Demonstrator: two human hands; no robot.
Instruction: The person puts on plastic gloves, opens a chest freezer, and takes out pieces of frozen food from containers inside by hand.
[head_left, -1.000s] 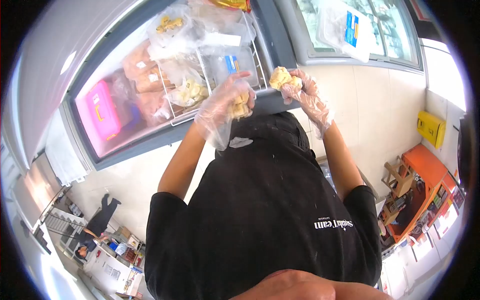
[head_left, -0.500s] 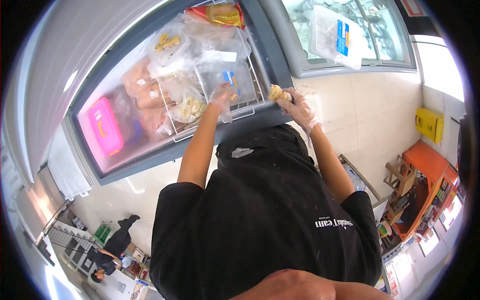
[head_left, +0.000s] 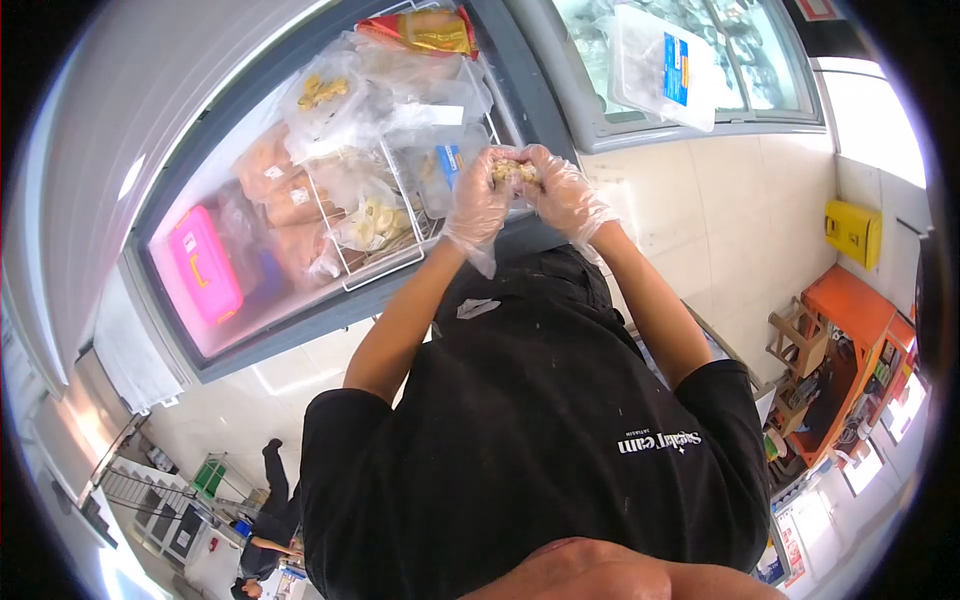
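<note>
On my feed, upper center: left hand (head_left: 478, 200) and right hand (head_left: 566, 195), both gloved, fingers curled round the yellowish clump (head_left: 515, 174), over the freezer rim (head_left: 541, 92). Can't tell if it's one piece or two.

Risks, my read: clump looks lumpy, so too much squeeze could crumble it. Bits would land on the rim, in the basket (head_left: 384, 268) or on the floor (head_left: 680, 215). Loose glove film could slip or snag on basket wire.

Text: shirt (head_left: 520, 440) print, lower right of center, reads "Team" after an S-word, probably "Sagala"; subline too small. Loose tub (head_left: 642, 72), upper right: blue-orange label, illegible. Same for basket tub (head_left: 424, 160). Red-gold packet (head_left: 425, 32), top: can't read.
</note>
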